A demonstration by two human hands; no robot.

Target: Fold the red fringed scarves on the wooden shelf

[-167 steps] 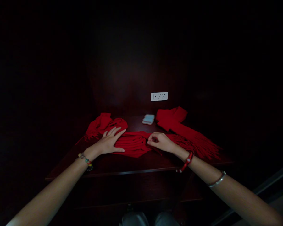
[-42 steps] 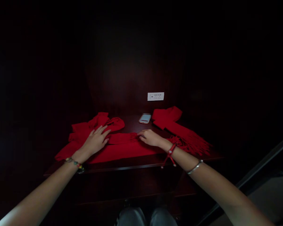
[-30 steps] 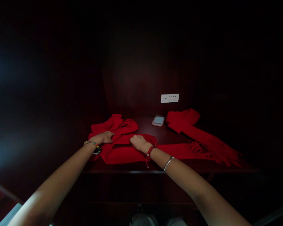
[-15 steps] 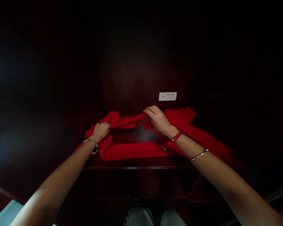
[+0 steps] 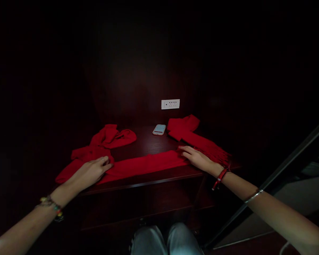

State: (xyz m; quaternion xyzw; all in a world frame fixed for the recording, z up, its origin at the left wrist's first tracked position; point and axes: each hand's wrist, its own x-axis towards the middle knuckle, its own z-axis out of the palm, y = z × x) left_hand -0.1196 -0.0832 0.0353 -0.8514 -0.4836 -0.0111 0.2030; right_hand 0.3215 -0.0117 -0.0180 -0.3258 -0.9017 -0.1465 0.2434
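Note:
A red scarf (image 5: 149, 163) lies on a dark wooden shelf. Its front part runs as a flat strip along the shelf edge, bunched folds are heaped at the left, and a fringed end reaches out at the right. My left hand (image 5: 94, 171) rests on the strip's left end, its fingers loosely bent, thumb and forefinger apart. Over the strip's right end is my right hand (image 5: 199, 159), fingers stretched out and touching the cloth near the fringe. What lies under each palm is hidden.
A phone (image 5: 159, 130) with a lit screen lies towards the back of the shelf (image 5: 146, 145). A white socket panel (image 5: 170, 104) is set in the dark back wall. My knees (image 5: 164, 241) are below the shelf, and a slanting metal-edged frame (image 5: 289, 163) stands at the right.
Both hands have come forward to the front strip. The twisted length stretched between them has been let go and lies at the left. The phone has come into sight, and the view has shifted right.

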